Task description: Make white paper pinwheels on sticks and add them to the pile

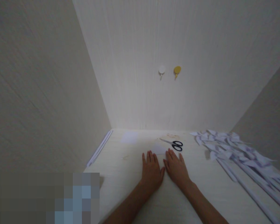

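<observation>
My left hand lies flat on the pale table, palm down, with its fingers stretched forward. Beside it, my right hand also rests palm down with fingers extended, angled inward. Both sets of fingertips are at the near edge of a small pale sheet of paper; whether they press on it cannot be told. Just beyond my right fingertips lie scissors with black handles, blades pointing left. A second pale paper square sits farther back on the left.
Rolled paper sticks line the table's left edge. On the right lie several long paper rolls topped with pointed paper pieces. Small tan scraps are behind the scissors. White and yellow hooks are on the back wall.
</observation>
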A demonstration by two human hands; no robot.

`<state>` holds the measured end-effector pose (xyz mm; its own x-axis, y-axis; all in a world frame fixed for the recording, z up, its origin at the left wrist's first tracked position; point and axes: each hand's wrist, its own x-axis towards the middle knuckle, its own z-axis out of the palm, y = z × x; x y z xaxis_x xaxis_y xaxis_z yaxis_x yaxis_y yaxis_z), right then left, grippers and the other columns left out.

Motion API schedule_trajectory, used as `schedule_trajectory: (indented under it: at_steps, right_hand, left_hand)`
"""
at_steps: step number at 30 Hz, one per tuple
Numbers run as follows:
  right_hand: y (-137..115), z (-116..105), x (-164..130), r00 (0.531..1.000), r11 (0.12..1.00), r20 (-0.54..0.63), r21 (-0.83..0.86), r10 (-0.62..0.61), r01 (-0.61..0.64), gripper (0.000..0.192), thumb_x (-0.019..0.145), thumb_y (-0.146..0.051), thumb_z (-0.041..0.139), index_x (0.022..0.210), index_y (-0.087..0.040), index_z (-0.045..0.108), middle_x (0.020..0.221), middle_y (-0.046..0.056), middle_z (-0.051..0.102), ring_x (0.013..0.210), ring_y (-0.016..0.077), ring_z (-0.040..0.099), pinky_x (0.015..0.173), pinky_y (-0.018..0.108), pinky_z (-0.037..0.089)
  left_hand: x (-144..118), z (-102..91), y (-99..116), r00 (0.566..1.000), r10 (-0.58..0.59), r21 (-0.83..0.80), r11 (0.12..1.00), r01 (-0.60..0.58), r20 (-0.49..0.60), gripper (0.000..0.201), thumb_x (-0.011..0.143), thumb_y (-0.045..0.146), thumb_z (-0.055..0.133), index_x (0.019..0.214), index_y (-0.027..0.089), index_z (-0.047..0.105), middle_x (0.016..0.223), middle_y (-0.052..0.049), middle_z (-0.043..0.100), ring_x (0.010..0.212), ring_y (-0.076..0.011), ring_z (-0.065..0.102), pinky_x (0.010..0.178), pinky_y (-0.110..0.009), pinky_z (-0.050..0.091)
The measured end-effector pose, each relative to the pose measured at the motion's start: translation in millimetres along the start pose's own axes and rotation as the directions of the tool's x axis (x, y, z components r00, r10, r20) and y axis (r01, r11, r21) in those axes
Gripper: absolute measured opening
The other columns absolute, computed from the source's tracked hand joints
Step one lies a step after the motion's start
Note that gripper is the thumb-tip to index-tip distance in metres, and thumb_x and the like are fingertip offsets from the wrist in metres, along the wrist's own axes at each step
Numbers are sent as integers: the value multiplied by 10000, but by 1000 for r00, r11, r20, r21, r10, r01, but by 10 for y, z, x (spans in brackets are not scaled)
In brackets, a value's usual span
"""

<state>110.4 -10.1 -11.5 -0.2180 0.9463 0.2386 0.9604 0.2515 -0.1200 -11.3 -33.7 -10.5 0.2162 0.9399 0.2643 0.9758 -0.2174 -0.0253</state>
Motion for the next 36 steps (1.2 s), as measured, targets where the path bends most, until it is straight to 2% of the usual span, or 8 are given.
schedule_trajectory:
  at_steps: [4,7,9,12,20,26,29,36]
  right_hand:
    - [9,55,7,993,993,22,32,-115,115,445,791,-132,278,1222,-90,377,1316,111,316,1223,212,242,961,465,192]
    - [7,72,21,977,977,64,78,-202,197,517,725,-27,280,1231,-91,369,1312,93,328,1211,169,272,980,379,219]
    - [-2,72,29,975,974,72,96,-211,204,529,711,-12,278,1227,-69,372,1303,101,343,1203,164,288,987,350,222]
    - [-15,60,33,977,976,66,103,-201,193,522,714,-20,281,1225,-70,376,1299,103,348,1201,169,293,982,354,231]
    - [-21,-4,17,985,985,78,92,-153,146,490,754,-87,290,1238,-129,360,1302,81,348,1199,170,298,966,403,219]
    - [-16,15,9,988,986,47,82,-146,142,454,792,-127,267,1235,-141,364,1292,85,364,1193,170,311,958,410,224]
    - [-14,10,0,995,993,9,65,-97,97,430,804,-174,278,1214,-116,392,1272,107,392,1180,182,333,954,406,231]
    - [-22,-7,-11,997,1000,-72,22,4,-2,408,805,-240,332,1146,-60,464,1219,163,443,1136,239,390,951,455,219]
  left_hand:
    - [23,33,7,999,-31,-25,999,31,-9,600,794,472,200,1240,97,341,1286,-204,328,1217,-316,204,966,-523,87]
    - [51,60,-22,999,39,-61,997,-40,-10,531,808,423,205,1276,179,273,1329,-145,281,1237,-290,164,959,-535,97]
    - [66,68,-45,995,101,-77,992,-101,8,516,819,386,186,1285,174,245,1344,-119,262,1244,-257,157,971,-516,105]
    - [75,60,-59,991,132,-71,989,-129,35,512,821,364,184,1289,161,229,1354,-99,245,1247,-236,149,979,-501,123]
    - [58,-34,-39,998,55,-71,996,-55,10,521,830,376,124,1250,138,322,1318,-105,322,1222,-220,235,989,-498,94]
    - [15,-57,-179,994,-108,25,994,108,7,546,814,371,167,1219,65,369,1284,-161,356,1205,-241,268,988,-495,90]
    - [1,-62,-205,988,-152,53,987,152,-2,561,805,380,174,1205,48,387,1271,-175,370,1200,-249,278,987,-493,87]
    - [0,-38,-193,987,-158,31,987,158,-17,578,803,399,180,1196,30,389,1278,-189,353,1205,-257,265,986,-477,126]
